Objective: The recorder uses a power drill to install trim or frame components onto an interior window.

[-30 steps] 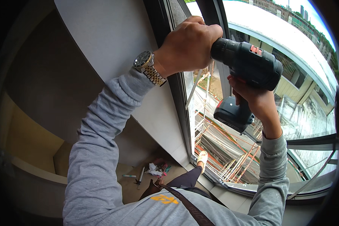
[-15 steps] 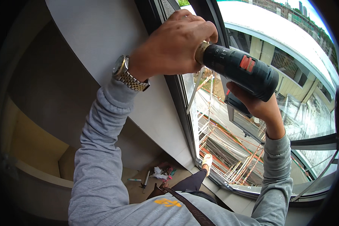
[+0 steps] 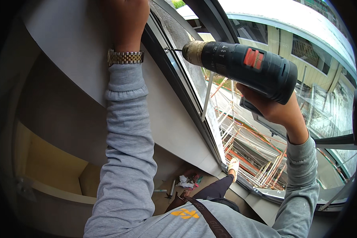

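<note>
My right hand (image 3: 271, 107) is wrapped round the grip of a black cordless drill (image 3: 246, 69) with a red switch on top. The drill's worn, tan-coloured chuck points left, and a thin bit (image 3: 175, 49) reaches from it to a small metal spot on the dark window frame (image 3: 182, 77). Whether the bit sits in a screw or a hole is too small to tell. At the top edge, my left hand (image 3: 127, 20) lies over the grey panel beside the frame. Its fingers are cut off or hidden. A gold-and-silver watch (image 3: 126, 57) is on that wrist.
The window sash (image 3: 218, 22) stands open, with a drop and scaffolding (image 3: 261, 166) outside. My foot (image 3: 234, 168) is by the sill. On the floor lie a caulking gun (image 3: 171, 188) and crumpled paper (image 3: 185, 181). A pale cabinet (image 3: 55, 158) stands at left.
My left hand has left the drill's chuck and moved up and left, uncovering the bit. The drill has tilted closer to level, with its bit now at the window frame.
</note>
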The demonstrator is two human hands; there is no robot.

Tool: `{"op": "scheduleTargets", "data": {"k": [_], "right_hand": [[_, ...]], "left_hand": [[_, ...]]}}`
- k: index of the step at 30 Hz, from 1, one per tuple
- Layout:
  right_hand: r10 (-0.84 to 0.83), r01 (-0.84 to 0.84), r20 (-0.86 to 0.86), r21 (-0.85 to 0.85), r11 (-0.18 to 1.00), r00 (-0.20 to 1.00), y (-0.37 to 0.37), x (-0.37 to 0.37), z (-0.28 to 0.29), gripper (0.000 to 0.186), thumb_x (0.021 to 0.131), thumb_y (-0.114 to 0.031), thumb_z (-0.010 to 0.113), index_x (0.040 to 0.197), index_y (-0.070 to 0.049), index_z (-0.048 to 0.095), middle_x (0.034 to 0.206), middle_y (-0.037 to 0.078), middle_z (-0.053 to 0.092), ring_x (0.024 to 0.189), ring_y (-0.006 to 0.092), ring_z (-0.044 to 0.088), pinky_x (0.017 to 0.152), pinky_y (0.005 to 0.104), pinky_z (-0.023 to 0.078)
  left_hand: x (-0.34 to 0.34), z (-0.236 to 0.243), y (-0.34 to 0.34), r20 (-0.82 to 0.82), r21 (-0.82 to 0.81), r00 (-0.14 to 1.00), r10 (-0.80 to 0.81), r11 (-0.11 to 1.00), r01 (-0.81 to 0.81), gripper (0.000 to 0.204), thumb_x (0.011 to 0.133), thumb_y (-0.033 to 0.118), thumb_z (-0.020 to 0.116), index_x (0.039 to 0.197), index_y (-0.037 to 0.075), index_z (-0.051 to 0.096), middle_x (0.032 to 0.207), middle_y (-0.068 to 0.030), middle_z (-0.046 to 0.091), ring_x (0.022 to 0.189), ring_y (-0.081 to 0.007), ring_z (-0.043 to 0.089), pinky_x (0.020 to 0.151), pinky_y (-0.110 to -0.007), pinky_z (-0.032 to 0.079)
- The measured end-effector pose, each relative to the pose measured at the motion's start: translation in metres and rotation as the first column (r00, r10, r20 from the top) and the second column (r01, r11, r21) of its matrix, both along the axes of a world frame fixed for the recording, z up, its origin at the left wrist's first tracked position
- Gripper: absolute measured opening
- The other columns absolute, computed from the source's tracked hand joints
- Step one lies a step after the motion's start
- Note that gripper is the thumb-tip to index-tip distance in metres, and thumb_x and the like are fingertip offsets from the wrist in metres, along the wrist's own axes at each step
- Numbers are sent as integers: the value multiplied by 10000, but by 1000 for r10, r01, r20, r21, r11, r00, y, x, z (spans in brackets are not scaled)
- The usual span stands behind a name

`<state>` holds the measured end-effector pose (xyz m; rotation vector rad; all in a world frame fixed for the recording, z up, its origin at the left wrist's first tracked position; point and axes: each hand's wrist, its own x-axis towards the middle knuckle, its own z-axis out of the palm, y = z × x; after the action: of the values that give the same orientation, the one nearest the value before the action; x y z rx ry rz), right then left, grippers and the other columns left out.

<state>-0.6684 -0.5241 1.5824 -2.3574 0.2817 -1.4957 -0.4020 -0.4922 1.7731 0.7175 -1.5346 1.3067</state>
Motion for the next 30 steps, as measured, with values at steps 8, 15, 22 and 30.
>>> {"op": "scheduleTargets", "data": {"k": [8,15,22,30], "right_hand": [[31,-35,22,187,982,999,5,4,-10,321,784,-102,811,1077,-52,690,927,104,723,816,238,700,779,344,546],[33,-20,-22,440,898,999,30,6,9,279,814,-115,797,1065,-53,690,889,91,724,768,218,701,728,334,548],[-37,33,41,95,995,998,13,4,-13,296,785,-94,793,1060,-56,689,883,102,720,774,263,705,732,351,548],[-62,61,-23,-25,998,998,-4,8,-10,379,723,-92,805,1081,-72,682,999,128,687,903,340,654,842,409,514]], "left_hand": [[-8,-1,3,-32,16,998,-48,999,48,537,865,-47,416,1401,-52,455,1427,-244,507,1373,-393,453,1189,-449,321],[6,-1,-2,40,-72,999,29,997,-27,539,857,-51,407,1394,-54,456,1426,-247,505,1371,-396,454,1187,-453,323],[2,-8,-26,-7,-68,998,-59,996,59,538,844,-65,410,1379,-61,469,1409,-254,518,1364,-398,461,1183,-451,326],[8,-7,-19,-31,-48,983,-182,982,180,516,859,-58,432,1372,-63,486,1384,-235,548,1328,-361,501,1156,-420,345]]}}
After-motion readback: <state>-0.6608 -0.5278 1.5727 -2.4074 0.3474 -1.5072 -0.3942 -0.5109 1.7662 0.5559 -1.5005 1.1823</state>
